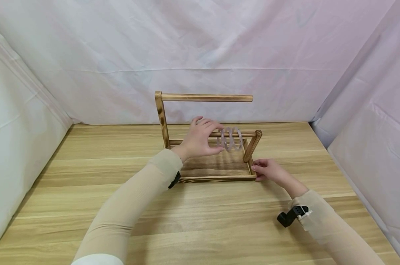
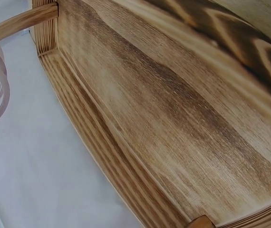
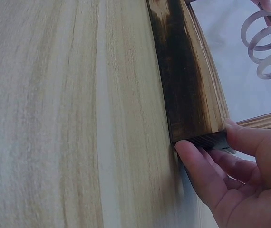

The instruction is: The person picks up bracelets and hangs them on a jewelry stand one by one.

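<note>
A wooden bangle stand (image 1: 216, 179) with a tray base carries a high rod (image 1: 206, 97) and a lower rod (image 1: 249, 134). Several pale, translucent bangles (image 1: 237, 139) hang around the lower rod, also visible as bangles (image 3: 267, 42) in the right wrist view. My left hand (image 1: 200, 139) reaches over the tray and holds the leftmost bangle between fingers above and thumb below. Only a sliver of that hand shows in the left wrist view. At the stand's near right corner, my right hand (image 1: 269, 170) grips the base frame, its thumb (image 3: 242, 137) on the rim.
The stand rests on a wood-grain table (image 1: 200, 221). Pale cloth (image 1: 200, 44) hangs behind it and on both sides. A left upright (image 1: 162, 119) holds the high rod, whose right end is free. A shorter right upright (image 1: 252, 147) holds the lower rod.
</note>
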A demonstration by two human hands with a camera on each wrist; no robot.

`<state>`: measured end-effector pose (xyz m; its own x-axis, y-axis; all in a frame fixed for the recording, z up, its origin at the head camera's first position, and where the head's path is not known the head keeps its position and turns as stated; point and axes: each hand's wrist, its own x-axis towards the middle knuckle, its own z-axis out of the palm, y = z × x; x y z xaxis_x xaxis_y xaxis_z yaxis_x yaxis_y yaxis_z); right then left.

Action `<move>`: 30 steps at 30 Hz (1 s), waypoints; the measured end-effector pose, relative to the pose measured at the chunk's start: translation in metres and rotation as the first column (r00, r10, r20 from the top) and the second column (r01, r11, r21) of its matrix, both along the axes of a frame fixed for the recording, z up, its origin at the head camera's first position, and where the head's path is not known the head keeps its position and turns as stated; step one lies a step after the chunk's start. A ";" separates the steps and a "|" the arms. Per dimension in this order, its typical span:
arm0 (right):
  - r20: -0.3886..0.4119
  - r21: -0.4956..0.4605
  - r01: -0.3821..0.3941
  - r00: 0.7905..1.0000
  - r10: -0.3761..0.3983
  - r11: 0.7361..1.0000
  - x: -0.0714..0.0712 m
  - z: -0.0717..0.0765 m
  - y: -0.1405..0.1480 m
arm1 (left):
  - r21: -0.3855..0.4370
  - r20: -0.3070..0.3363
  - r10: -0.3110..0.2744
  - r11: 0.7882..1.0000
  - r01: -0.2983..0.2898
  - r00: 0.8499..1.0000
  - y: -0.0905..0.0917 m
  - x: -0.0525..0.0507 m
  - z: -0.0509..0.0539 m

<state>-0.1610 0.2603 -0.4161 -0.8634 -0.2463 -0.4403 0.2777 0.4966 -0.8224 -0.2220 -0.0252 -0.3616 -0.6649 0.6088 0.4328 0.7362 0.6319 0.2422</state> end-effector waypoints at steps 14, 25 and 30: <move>-0.014 0.006 -0.014 1.000 0.014 1.000 0.001 0.001 0.000 | -0.021 0.051 0.020 1.000 -0.019 0.999 0.000 -0.001 0.001; -0.014 0.040 -0.018 1.000 0.018 0.999 -0.003 0.002 0.000 | -0.004 0.177 0.062 0.998 -0.063 0.982 -0.008 -0.002 -0.001; -0.088 0.125 -0.034 0.995 0.045 0.992 -0.006 0.002 0.000 | -0.018 0.244 0.066 0.998 -0.064 0.968 -0.014 0.001 -0.006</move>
<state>-0.1668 0.2600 -0.4139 -0.8916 -0.2293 -0.3904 0.1837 0.6050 -0.7748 -0.2209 -0.0390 -0.3676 -0.7881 0.5641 0.2465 0.6126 0.6798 0.4032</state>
